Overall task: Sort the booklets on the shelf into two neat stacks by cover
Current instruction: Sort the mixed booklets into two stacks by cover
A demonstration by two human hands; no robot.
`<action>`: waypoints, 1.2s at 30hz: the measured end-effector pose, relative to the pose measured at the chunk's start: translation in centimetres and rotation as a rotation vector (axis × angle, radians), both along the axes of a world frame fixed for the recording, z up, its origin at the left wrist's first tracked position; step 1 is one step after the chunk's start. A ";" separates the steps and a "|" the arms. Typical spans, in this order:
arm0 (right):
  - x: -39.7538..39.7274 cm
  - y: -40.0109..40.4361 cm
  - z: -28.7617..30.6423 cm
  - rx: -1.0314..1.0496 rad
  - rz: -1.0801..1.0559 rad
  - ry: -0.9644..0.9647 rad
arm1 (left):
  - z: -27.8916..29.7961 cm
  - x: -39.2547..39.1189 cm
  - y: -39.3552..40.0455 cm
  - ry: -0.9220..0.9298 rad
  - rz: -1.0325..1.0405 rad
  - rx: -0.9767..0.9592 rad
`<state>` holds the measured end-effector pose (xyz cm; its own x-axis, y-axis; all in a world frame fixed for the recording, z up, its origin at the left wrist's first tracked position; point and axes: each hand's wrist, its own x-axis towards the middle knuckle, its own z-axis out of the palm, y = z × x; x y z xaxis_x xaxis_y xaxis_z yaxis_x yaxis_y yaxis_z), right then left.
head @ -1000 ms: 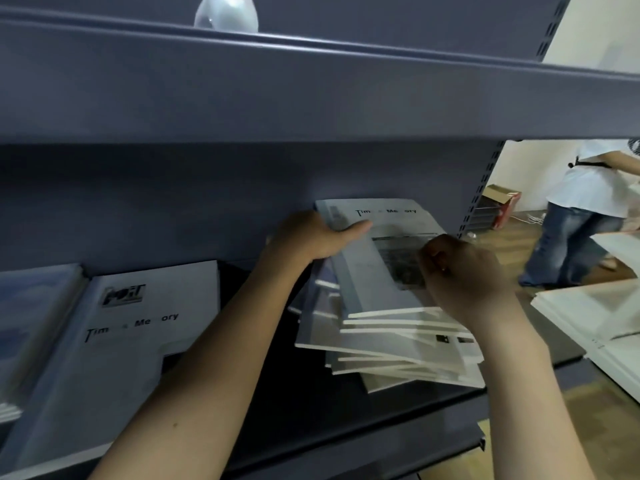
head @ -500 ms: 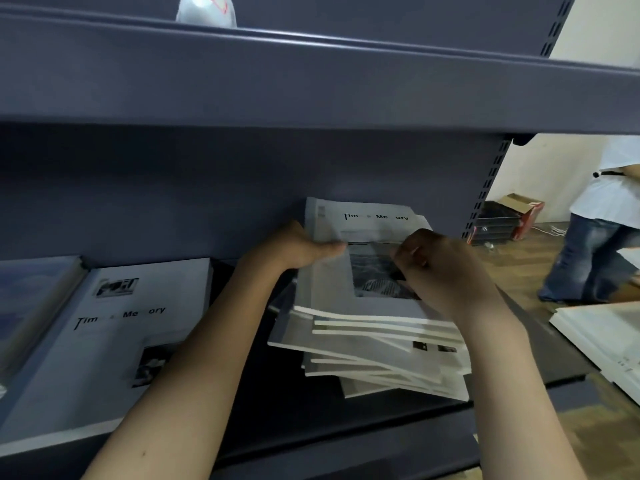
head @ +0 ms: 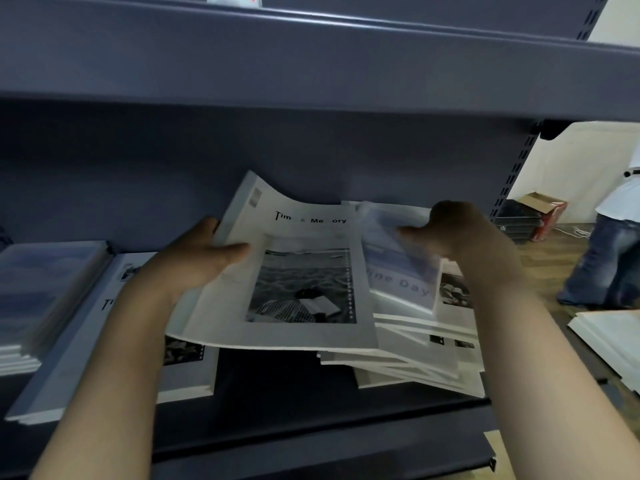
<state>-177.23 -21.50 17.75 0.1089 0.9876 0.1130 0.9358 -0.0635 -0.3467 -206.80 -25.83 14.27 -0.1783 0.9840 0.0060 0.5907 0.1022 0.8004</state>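
Above the messy pile (head: 408, 362) on the shelf (head: 311, 441), we see a grey booklet (head: 294, 271) gripped by the left hand (head: 197, 258); the right hand (head: 460, 237) pinches a blue booklet (head: 398, 268) beside it.

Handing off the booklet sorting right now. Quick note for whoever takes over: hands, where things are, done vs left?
Left hand grips a grey "Time & Memory" booklet, lifted off the mixed pile at the shelf's right.
Right hand pinches the blue "Fine Day" booklet on top of that pile.
Done: a grey-cover stack and a blue-cover stack sit at the left of the shelf.
Left: put each held booklet on its matching stack, then work through the untidy mixed pile.
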 end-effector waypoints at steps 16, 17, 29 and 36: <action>-0.5 -0.8 -0.5 -0.224 -0.184 -0.182 | -0.5 -1.2 1.2 0.119 -0.034 -0.054; -0.6 -0.6 -0.5 -0.251 -0.193 -0.182 | -0.5 -1.3 1.3 0.119 -0.040 -0.051; -1.1 -1.6 -1.2 -0.182 -0.272 0.039 | -0.9 -2.2 1.8 0.104 -0.105 -0.032; -3.5 -1.4 0.5 0.094 -0.124 0.295 | -0.2 -2.9 0.1 -0.021 -0.074 0.156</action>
<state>-180.71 -22.91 18.24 0.2690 0.9515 0.1490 0.7812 -0.1251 -0.6117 -209.66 -25.73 14.07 -0.1067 0.9819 0.1566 0.5747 -0.0676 0.8156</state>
